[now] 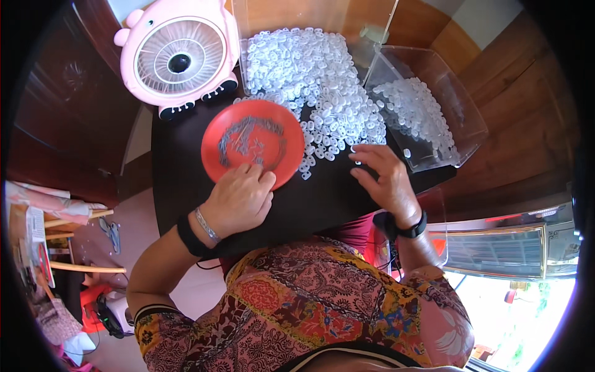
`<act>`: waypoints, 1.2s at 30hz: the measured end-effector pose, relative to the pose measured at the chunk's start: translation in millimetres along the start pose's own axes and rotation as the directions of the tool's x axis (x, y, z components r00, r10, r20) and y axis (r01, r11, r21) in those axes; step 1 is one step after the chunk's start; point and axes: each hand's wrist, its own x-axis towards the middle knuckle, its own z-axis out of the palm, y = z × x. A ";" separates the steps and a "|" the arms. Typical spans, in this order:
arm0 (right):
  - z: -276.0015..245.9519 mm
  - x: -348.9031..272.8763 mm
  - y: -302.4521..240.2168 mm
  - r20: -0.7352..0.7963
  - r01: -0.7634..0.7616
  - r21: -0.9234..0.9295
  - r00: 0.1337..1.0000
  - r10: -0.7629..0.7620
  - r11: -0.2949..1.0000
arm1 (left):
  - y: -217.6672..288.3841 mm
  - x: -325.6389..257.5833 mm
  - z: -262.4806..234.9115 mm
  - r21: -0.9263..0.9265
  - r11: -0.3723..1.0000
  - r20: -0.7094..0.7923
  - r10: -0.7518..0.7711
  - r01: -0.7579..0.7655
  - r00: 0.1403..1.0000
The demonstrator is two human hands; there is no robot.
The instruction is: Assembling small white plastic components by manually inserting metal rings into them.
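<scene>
My left hand (238, 197) is over the near rim of a round red plate (292, 133). Its fingers are curled together and their tips reach into the plate, so what they hold, if anything, is hidden. Small thin grey metal pieces (248, 139) lie in the plate, many along a ring. To the right, my right hand (387, 180) hovers over the dark table, thumb and index finger apart. A small white piece shows by its fingertips, touching or just beyond them. Beside it spreads a heap of small white oval plastic pieces (338, 118) with holes in them.
The heap runs back into a clear plastic box (266, 15). At the right stands another clear bin (462, 118) with more white pieces (421, 111). A pink animal-shaped fan (180, 93) stands back left. The dark tabletop (310, 208) has a curved near edge close to my body.
</scene>
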 end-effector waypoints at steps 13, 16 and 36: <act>93.9 192.4 -15.8 0.300 0.487 -0.175 0.854 -0.424 0.856 | -8.0 -16.9 -8.7 -0.071 0.996 0.075 0.066 -0.060 0.995; 118.8 207.4 -20.8 0.395 0.699 -0.093 0.680 -0.618 0.709 | -3.5 -19.8 -8.6 -0.076 0.996 0.112 0.046 -0.037 0.993; 73.0 182.0 52.5 0.579 0.432 -0.250 0.784 -0.224 0.866 | -5.4 -20.6 -16.6 -0.098 0.994 0.171 0.060 -0.044 0.983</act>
